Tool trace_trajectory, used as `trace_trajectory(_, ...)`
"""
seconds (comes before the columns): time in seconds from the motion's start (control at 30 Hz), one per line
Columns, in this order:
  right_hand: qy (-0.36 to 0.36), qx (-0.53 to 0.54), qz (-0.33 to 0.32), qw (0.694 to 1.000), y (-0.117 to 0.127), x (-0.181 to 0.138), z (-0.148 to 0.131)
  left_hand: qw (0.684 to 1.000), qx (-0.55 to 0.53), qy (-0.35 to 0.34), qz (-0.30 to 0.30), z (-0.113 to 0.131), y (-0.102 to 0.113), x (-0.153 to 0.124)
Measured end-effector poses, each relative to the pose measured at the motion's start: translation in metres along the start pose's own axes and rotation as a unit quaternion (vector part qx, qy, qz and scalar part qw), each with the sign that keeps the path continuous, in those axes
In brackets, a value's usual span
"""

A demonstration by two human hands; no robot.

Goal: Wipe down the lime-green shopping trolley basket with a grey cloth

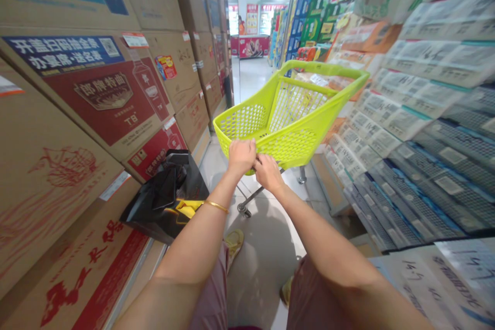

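Note:
A lime-green plastic shopping cart [286, 139] with perforated walls stands in front of me, turned at an angle across the aisle. My left hand [242, 155] is closed over the near rim of its basket. Right beside it, my right hand [267, 171] also grips that near end, a little lower, with its fingers curled round the edge and partly hidden. The cart's basket floor looks bare where it shows. One wheel [244, 210] rests on the floor below my hands.
Stacked cardboard cartons [116, 93] line the left side. A black bag [166, 191] with something yellow sits against them. Packaged goods [417, 93] fill the right side, with handwritten price signs [433, 283] near me. The tiled aisle floor [253, 77] leads to a red counter [254, 46], where a person stands.

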State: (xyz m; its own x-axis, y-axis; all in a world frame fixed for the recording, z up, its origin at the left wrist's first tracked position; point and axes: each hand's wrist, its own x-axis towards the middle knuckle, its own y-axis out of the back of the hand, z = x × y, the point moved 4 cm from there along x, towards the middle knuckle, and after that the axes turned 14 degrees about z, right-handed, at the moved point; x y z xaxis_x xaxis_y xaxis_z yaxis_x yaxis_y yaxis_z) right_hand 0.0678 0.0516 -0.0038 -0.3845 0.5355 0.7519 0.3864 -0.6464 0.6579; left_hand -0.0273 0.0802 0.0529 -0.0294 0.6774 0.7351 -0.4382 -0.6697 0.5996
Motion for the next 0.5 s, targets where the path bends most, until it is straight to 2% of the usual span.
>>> trace_trajectory(0.13,-0.018,0.013,0.052,0.998,0.009,0.002,0.008,0.998,-0.048,-0.028,0.017,-0.006,-0.001,-0.002)
trace_trajectory(0.3,-0.045,0.022,0.097,0.994,0.014,0.002,0.016,0.996,-0.074,-0.039,0.01,-0.012,0.002,-0.002)
trace_trajectory(0.5,-0.044,0.031,0.142,0.988,0.016,0.008,0.008,0.995,-0.094,-0.036,0.008,-0.019,0.009,-0.003)
